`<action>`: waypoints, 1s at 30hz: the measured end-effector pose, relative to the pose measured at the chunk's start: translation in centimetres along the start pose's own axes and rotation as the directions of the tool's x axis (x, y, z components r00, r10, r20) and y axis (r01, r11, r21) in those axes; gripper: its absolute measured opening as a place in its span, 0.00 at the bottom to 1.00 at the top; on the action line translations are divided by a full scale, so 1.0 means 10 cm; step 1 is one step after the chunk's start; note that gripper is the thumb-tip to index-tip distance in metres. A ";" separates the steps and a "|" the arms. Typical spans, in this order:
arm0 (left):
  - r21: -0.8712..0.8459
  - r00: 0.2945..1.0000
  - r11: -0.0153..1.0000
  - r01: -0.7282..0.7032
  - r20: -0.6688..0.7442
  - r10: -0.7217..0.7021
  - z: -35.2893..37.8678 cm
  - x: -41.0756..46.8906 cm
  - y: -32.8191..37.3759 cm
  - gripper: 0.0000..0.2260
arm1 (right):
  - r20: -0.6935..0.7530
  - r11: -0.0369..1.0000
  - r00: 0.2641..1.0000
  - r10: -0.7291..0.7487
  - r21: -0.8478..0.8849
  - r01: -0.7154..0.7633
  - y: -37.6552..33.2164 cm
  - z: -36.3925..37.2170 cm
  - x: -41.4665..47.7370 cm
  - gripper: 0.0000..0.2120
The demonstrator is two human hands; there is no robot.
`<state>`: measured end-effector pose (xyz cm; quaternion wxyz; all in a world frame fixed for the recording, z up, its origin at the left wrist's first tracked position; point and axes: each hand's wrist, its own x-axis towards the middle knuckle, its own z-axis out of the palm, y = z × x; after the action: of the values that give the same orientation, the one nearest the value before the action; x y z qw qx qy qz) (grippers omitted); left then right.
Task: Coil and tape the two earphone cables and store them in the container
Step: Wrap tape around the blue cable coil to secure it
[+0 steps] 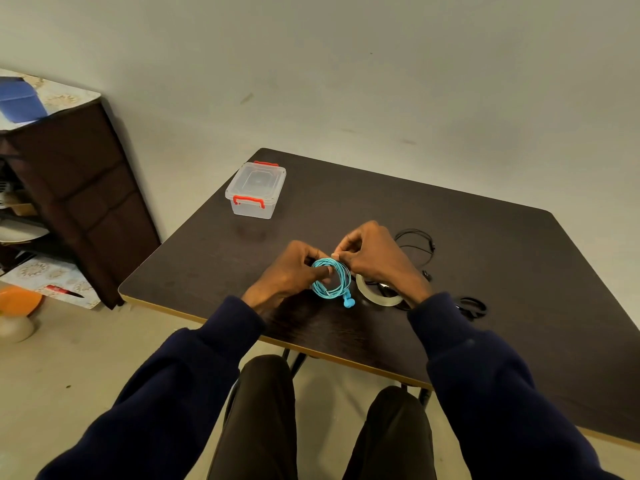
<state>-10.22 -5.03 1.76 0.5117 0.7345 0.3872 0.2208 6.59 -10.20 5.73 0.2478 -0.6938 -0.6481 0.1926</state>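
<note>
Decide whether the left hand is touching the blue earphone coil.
Touching. In the head view the left hand pinches the blue earphone coil, thumb lying across its strands.

I count two hands, the left hand and the right hand, two earphone cables, one blue cable between them and one black cable just beyond the right, one tape roll under the right wrist, and one container well beyond the left.

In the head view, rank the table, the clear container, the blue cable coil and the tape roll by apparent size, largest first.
1. table
2. container, though it lies farther away
3. blue cable coil and tape roll: about alike; the right hand hides part of the roll, so unranked.
</note>
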 end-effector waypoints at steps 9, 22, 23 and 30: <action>-0.105 0.998 0.992 0.066 0.002 -0.066 -0.01 -0.03 0.08 0.06 | -0.114 0.993 0.989 -0.096 0.056 0.103 0.03 0.05 -0.13 0.05; -0.130 0.998 0.990 0.049 -0.027 -0.053 -0.02 -0.06 0.12 0.04 | -0.075 0.990 0.988 -0.138 -0.043 0.135 0.03 0.06 -0.18 0.08; -0.128 0.998 0.991 0.047 -0.033 -0.052 -0.02 -0.06 0.13 0.05 | -0.077 0.989 0.987 -0.142 -0.059 0.138 0.02 0.05 -0.18 0.08; -0.057 0.993 0.998 0.032 -0.114 -0.038 0.01 -0.04 0.12 0.04 | -0.050 0.973 0.984 -0.170 -0.167 0.159 0.00 0.07 -0.16 0.04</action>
<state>-10.00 -5.59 2.85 0.5124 0.6992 0.4227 0.2644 6.02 -11.73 5.08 0.2263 -0.6613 -0.7087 0.0957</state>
